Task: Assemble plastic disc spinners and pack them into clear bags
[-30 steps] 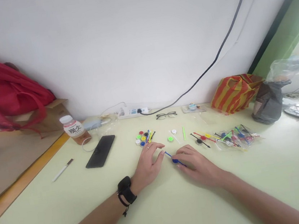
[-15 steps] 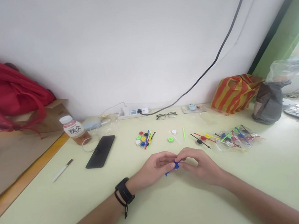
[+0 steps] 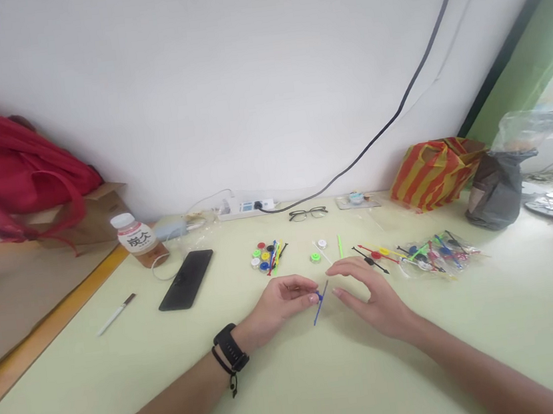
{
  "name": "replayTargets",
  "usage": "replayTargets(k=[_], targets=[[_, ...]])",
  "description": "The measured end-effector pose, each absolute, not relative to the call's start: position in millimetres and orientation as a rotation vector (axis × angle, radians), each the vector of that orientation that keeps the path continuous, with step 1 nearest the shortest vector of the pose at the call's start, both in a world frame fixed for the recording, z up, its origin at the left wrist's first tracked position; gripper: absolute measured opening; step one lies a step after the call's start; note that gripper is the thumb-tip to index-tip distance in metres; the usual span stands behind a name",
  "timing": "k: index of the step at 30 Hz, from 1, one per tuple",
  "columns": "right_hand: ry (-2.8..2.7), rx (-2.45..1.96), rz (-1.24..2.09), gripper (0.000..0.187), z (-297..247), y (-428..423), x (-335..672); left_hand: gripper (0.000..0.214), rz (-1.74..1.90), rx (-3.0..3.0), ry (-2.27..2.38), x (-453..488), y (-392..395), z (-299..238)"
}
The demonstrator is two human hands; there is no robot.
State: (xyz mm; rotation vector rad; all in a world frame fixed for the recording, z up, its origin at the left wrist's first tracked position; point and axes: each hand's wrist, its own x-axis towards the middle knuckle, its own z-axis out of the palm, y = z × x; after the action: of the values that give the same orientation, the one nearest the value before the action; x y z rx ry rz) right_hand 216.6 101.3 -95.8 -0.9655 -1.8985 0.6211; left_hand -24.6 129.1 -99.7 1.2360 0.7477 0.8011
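Observation:
My left hand (image 3: 288, 305) pinches a blue plastic arrow spinner (image 3: 320, 299) at its round hub, the thin arrow slanting beyond the fingertips. To the right of it, my right hand (image 3: 371, 296) is open, thumb and fingers apart with nothing between them. Beyond the hands lie a green round base (image 3: 315, 256), a white round base (image 3: 322, 244), a white arrow (image 3: 330, 259) and a green arrow (image 3: 340, 246). Farther left sits a cluster of coloured round bases (image 3: 263, 257) beside several loose arrows (image 3: 276, 255).
Spinners in clear bags (image 3: 441, 255) lie to the right. At the left are a phone (image 3: 186, 280), a pen (image 3: 117, 314) and a drink bottle (image 3: 139, 240). Glasses (image 3: 308, 214) and a power strip (image 3: 246, 209) lie by the wall; a striped bag (image 3: 436, 174) stands at the right.
My right hand has let go of the blue spinner and drawn a little to the right, its fingers spreading. The arrow now slants more steeply in my left hand.

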Motion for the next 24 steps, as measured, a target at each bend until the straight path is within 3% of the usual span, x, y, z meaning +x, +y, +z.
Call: replayTargets(k=[6, 8, 10, 12, 14, 19, 24], targets=[[-1.803, -0.967, 0.890, 0.067, -97.0, 94.9, 211.8, 0.029, 0.878, 1.214, 0.802, -26.0, 132.5, -102.7], [-1.770, -0.949, 1.034, 0.055, -98.6, 94.2, 210.5, 0.030, 0.884, 1.219, 0.801, -25.9, 132.7, -101.9], [-1.777, -0.895, 1.202, 0.023, -101.1, 95.5, 211.6, 0.031, 0.890, 1.211, 0.800, -25.6, 132.6, -101.6], [-1.758, -0.803, 1.356, 0.052, -102.7, 97.8, 214.2, 0.031, 0.894, 1.196, 0.801, -25.0, 132.3, -101.7], [-1.715, -0.781, 1.402, 0.061, -102.0, 98.8, 215.5, 0.031, 0.889, 1.200, 0.808, -24.4, 131.4, -101.5], [-1.707, -0.968, 1.191, 0.021, -94.2, 93.3, 207.2, 0.031, 0.856, 1.277, 0.800, -22.5, 127.3, -97.4], [-1.809, -0.991, 1.069, 0.014, -99.4, 92.4, 201.0, 0.029, 0.788, 1.310, 0.740, -21.6, 124.2, -94.1]])
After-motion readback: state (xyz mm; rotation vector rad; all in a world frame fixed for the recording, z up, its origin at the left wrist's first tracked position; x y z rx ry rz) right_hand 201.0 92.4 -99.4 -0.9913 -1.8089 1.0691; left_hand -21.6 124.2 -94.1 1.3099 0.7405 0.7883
